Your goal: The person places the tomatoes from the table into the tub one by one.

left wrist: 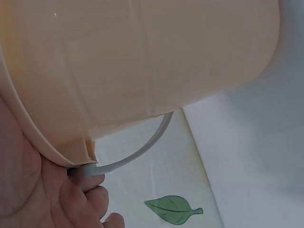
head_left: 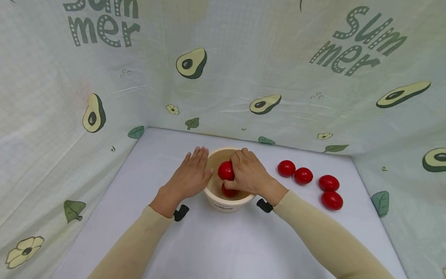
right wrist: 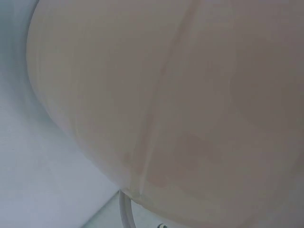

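Observation:
A cream bucket stands upright on the table in the head view, and its side fills much of both wrist views. My left hand lies with straight fingers against the bucket's left rim, its palm touching the rim in the left wrist view. Over the right rim, my right hand reaches in with curled fingers and grips a glossy red rounded ball. Below it, another red ball is inside the bucket, partly hidden by the right thumb. The right wrist view shows only the bucket wall, not the hand.
To the bucket's right, several red balls lie on the white table. A pale handle hangs from the bucket's rim. Printed cloth walls the table at the back and sides.

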Action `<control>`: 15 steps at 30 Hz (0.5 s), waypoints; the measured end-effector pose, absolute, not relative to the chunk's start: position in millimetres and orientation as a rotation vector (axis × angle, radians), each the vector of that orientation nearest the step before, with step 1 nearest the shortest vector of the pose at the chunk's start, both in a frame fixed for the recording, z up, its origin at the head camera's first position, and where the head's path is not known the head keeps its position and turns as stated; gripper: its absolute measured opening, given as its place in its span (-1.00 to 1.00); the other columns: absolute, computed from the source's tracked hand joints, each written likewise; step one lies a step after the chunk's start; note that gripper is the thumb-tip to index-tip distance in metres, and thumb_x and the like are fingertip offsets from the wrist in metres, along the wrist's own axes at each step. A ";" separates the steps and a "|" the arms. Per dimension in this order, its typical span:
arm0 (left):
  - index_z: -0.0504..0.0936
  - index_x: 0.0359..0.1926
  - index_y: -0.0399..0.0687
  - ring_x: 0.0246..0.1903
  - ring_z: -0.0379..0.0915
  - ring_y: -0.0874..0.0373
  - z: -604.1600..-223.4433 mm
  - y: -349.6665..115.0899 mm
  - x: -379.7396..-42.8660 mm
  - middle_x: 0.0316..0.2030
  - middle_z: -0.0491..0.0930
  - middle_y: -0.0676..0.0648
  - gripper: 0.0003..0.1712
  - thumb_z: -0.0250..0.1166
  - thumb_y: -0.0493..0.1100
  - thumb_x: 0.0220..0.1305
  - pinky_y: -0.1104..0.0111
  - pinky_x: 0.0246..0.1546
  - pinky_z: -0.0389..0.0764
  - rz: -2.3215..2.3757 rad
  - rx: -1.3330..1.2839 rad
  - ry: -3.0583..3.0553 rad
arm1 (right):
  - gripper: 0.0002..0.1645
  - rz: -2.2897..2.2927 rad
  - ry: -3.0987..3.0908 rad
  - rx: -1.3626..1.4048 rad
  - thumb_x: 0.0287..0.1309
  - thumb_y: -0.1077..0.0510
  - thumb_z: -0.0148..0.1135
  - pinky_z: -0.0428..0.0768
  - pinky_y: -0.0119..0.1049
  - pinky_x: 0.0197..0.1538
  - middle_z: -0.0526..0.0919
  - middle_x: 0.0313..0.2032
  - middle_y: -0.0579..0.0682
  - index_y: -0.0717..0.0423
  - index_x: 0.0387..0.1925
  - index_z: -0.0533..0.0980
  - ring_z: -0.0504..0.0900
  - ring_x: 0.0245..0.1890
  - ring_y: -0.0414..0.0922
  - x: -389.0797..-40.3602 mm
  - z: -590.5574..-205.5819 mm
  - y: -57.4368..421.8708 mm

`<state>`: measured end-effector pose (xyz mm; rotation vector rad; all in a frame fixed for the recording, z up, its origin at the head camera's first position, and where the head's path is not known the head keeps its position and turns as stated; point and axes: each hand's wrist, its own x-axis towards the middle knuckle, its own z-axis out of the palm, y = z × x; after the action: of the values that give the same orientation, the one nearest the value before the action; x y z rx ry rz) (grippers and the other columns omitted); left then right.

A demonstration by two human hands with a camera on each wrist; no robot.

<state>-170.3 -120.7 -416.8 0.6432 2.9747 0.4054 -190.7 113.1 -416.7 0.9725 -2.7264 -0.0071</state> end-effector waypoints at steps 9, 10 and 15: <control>-0.09 0.68 -0.28 0.69 -0.32 -0.14 -417.1 -120.0 -169.9 0.69 -0.11 -0.24 -0.12 -0.14 0.20 0.67 -0.05 0.67 -0.15 0.410 0.631 2.963 | -0.24 -0.014 -2.718 0.974 0.13 -0.36 0.28 0.62 -0.18 0.01 0.67 -0.11 0.09 0.22 0.01 0.54 0.50 -0.08 0.00 -190.8 -416.8 114.2; -0.09 0.68 -0.28 0.69 -0.32 -0.14 -417.0 -119.9 -169.9 0.69 -0.11 -0.24 -0.12 -0.14 0.19 0.67 -0.05 0.67 -0.15 0.406 0.630 2.964 | -0.24 -0.010 -2.714 0.975 0.13 -0.35 0.28 0.62 -0.17 0.01 0.67 -0.11 0.10 0.23 0.02 0.54 0.50 -0.08 0.00 -190.8 -416.7 114.3; -0.08 0.68 -0.29 0.69 -0.31 -0.14 -416.0 -120.2 -169.8 0.69 -0.10 -0.25 -0.13 -0.14 0.19 0.67 -0.06 0.67 -0.15 0.403 0.632 2.970 | -0.25 0.022 -2.704 0.983 0.18 -0.33 0.29 0.58 -0.16 0.05 0.66 -0.11 0.11 0.25 0.04 0.54 0.50 -0.05 0.02 -191.4 -416.2 114.5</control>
<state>-169.8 -120.2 -416.0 0.6319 2.9697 0.4031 -191.4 114.5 -416.2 0.9826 -2.7039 0.0220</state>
